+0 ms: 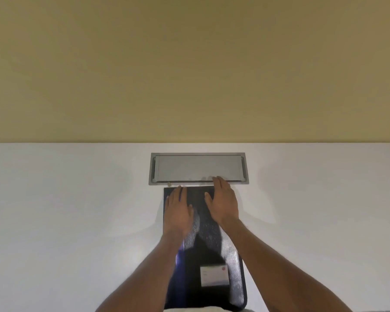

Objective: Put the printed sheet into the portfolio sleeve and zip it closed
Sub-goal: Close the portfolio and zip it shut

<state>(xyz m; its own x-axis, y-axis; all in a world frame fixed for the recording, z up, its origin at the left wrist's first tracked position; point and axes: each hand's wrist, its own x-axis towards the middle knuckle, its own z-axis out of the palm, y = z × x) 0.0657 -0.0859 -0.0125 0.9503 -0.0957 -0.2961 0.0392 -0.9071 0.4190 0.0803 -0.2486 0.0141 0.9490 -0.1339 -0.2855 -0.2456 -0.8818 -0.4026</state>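
head | sleeve (214,248) flat on table (65,210), far end just short of grey hatch (198,168) | left hand (178,210) and right hand (223,202) open, palms down on far end, gripping nothing, likely steadying it | sheet not visible | zip state unclear

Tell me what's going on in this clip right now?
A person has both hands flat on a dark portfolio sleeve lying lengthwise on a white table. The left hand and right hand rest open near its far end, beside a grey cable hatch. A white label shows on the sleeve. No loose printed sheet is visible.
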